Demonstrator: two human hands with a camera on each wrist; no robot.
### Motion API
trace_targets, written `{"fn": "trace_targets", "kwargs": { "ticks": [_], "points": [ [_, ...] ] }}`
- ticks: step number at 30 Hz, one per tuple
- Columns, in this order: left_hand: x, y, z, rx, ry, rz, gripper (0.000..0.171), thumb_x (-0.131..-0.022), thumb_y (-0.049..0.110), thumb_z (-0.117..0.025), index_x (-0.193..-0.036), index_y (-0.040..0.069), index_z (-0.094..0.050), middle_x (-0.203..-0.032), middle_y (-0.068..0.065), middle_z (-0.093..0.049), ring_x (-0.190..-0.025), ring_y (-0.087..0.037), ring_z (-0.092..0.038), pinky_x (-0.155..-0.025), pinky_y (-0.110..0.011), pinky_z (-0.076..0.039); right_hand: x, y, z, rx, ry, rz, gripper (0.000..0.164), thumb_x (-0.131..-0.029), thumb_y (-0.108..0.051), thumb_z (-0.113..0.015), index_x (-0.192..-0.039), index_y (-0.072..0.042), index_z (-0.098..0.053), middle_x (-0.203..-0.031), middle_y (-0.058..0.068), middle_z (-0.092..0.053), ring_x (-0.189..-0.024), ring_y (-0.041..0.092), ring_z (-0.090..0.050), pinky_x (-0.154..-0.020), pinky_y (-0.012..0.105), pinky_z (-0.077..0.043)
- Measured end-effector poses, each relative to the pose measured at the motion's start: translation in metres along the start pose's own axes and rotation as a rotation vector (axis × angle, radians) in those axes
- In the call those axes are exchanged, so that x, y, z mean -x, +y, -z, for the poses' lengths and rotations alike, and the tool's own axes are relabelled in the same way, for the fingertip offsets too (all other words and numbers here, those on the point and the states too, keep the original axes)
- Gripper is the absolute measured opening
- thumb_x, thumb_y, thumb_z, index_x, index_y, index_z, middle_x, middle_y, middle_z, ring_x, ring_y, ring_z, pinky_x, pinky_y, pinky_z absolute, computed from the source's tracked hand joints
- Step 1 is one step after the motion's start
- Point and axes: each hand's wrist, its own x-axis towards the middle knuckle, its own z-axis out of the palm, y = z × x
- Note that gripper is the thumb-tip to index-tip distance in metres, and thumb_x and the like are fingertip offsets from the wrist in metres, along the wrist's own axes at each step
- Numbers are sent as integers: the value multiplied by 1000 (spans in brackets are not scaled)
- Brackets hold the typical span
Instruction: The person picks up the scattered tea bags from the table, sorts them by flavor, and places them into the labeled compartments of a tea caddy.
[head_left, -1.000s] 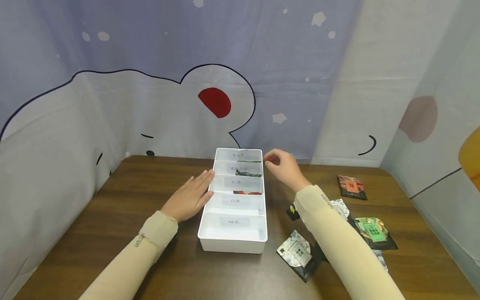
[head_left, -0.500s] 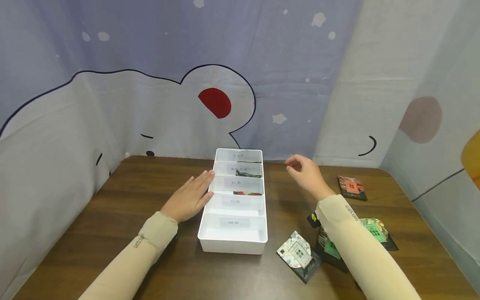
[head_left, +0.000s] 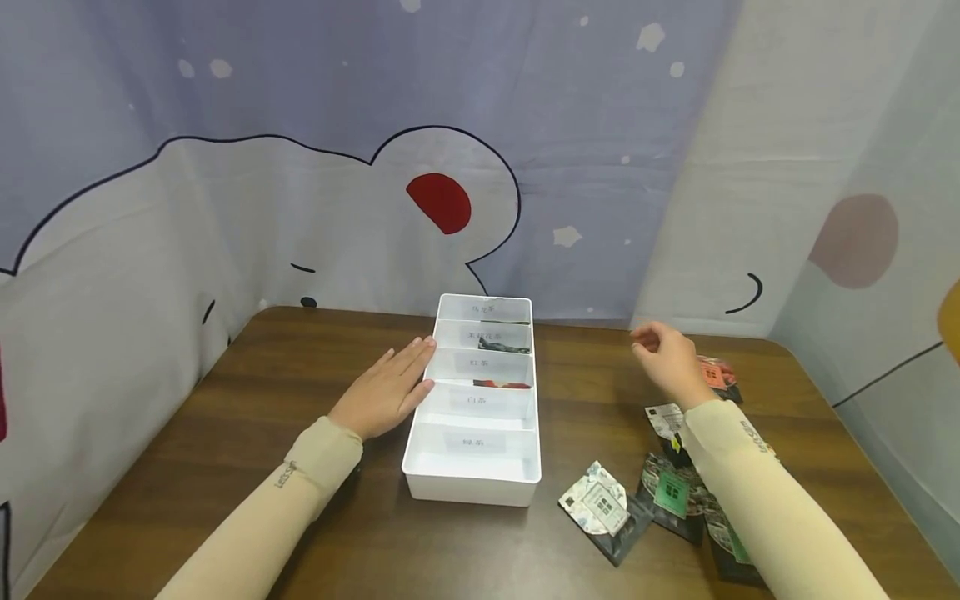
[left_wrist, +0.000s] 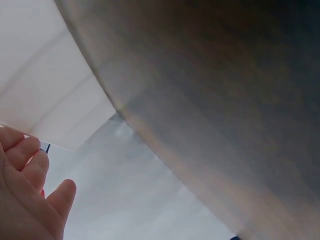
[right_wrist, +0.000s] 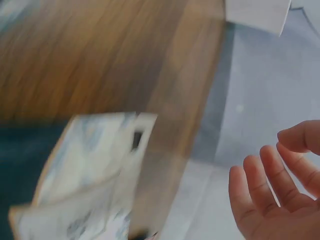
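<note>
A long white box [head_left: 472,492] with several labelled compartments stands mid-table. My left hand [head_left: 384,392], fingers straight, rests against its left rim; the left wrist view shows the fingertips at the box wall [left_wrist: 45,85]. Thin edges of sachets show in the three far compartments, among them a red one [head_left: 501,384] and a grey-green one [head_left: 504,346]. To the right, my right hand [head_left: 670,362] is in the air, loosely curled and holding nothing. It is nearest to an orange-labelled sachet [head_left: 720,377] and a white-and-black sachet [head_left: 664,422].
Closer to me on the right lie a white floral sachet [head_left: 598,505] and a green-labelled one [head_left: 672,495], overlapping. Another green-labelled sachet [head_left: 726,543] is partly hidden under my right sleeve [head_left: 780,500]. A patterned curtain [head_left: 585,167] hangs behind the wooden table [head_left: 247,433].
My right hand has moved right, from beside the box's far right rim to over the sachets' side. The left hand stays at the rim. The head view has shifted slightly.
</note>
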Motion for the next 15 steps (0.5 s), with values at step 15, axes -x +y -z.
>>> {"fn": "trace_targets", "kwargs": {
  "ticks": [15],
  "points": [
    [-1,1,1,2,2,3,66,-109,43,-36,-161,5,-23,-167,-7,-24,-154,-25,-22,-123,-50,-21,8,60,30,136,115,-99,31,-93,-6,-58,-118,13,-62,-110,34,-66,-100,49,-64,-84,59,-51]
  ]
}}
